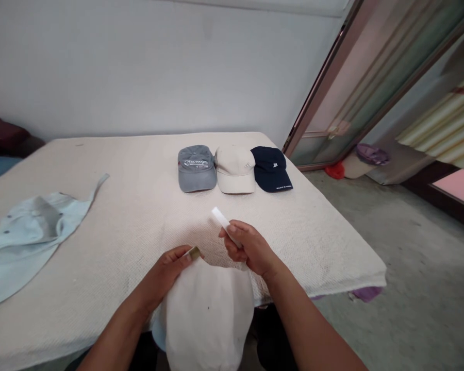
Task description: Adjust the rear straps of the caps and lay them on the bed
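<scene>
A white cap (pixel 211 314) hangs at the bottom centre, its crown toward me and a pale blue edge showing at its lower left. My left hand (pixel 170 270) pinches the cap's upper left edge beside a small brass-coloured buckle (pixel 194 253). With closed fingers, my right hand (pixel 247 245) grips the cap's white strap (pixel 220 218) at the upper right; the strap's end sticks out up and to the left. The two hands are apart, with the cap's opening between them.
Grey (pixel 197 172), beige (pixel 235 175) and navy (pixel 271 169) caps stand in a row toward the back of the cloth-covered table (pixel 139 206). A light blue cap (pixel 34 232) lies at the left with its strap stretched out. Past the table's right edge is grey floor.
</scene>
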